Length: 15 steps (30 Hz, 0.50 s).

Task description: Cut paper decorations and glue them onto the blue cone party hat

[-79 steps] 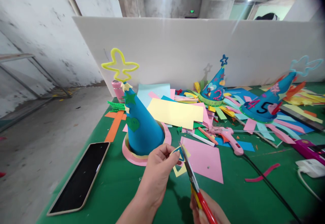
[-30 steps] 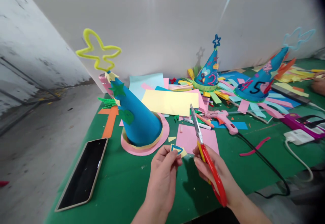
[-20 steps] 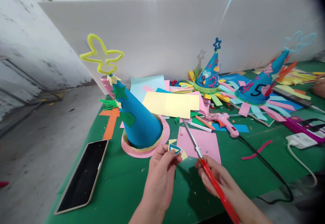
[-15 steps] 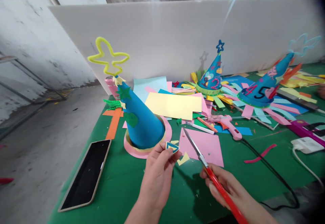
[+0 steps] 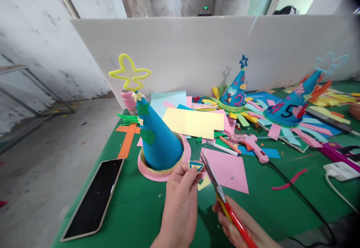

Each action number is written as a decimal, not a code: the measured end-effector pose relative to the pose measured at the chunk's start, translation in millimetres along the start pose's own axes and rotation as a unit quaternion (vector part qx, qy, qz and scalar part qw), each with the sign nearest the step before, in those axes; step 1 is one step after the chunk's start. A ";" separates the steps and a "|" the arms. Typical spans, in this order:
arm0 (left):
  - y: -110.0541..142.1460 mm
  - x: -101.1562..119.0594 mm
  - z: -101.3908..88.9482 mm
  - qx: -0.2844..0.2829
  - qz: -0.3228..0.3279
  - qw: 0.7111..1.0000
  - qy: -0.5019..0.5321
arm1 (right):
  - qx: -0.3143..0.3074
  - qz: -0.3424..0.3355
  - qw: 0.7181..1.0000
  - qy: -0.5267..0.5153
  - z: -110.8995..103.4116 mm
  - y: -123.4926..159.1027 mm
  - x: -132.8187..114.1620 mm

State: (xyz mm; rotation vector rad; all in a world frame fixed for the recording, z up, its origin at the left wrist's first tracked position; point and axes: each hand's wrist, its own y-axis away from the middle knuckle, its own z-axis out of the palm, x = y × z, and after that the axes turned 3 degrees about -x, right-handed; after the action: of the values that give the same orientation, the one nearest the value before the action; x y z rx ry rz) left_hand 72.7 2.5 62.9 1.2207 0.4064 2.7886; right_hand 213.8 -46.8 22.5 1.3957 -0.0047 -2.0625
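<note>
Between the thumb and fingers of my left hand (image 5: pixel 182 191) is a small paper triangle (image 5: pixel 196 166), blue with a pale yellow border and centre. My right hand (image 5: pixel 239 221) grips a pair of scissors (image 5: pixel 225 199) with red and yellow handles, blades slightly parted and pointing up toward the triangle's right edge. Just beyond my left hand stands a blue paper cone hat (image 5: pixel 161 143), leaning left, with a pink brim, green shapes and a yellow pipe-cleaner star (image 5: pixel 129 71) on top. A pink paper sheet (image 5: pixel 225 171) lies behind the scissors, a yellow scrap (image 5: pixel 204 183) beside my fingers.
A phone (image 5: pixel 94 199) lies at the table's left edge. Behind are yellow card (image 5: pixel 194 122), markers (image 5: pixel 222 148) and a pink glue gun (image 5: pixel 251 145) with a black cord. Two decorated hats (image 5: pixel 233 94) (image 5: pixel 292 105) stand farther back, before a white board (image 5: pixel 180 53).
The scissor blades have come closer to the paper triangle and parted a little. My left hand has shifted slightly right with the triangle. The whole view has tilted up somewhat.
</note>
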 end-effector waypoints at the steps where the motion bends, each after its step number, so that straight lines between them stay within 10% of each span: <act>1: 0.7 0.2 1.0 0.005 0.003 1.000 -0.001 | -0.006 -0.008 1.000 0.004 -0.2 -2.7 2.9; 15: 0.3 -4.0 1.8 0.015 0.008 1.000 -0.011 | -0.042 0.056 0.997 -0.014 -20.7 -34.7 43.5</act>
State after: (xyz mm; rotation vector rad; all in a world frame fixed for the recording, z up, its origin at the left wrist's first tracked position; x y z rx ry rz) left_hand 76.7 1.9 61.3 1.2645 0.4410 2.7906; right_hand 203.7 -34.2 -34.6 1.2857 -0.0088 -1.9669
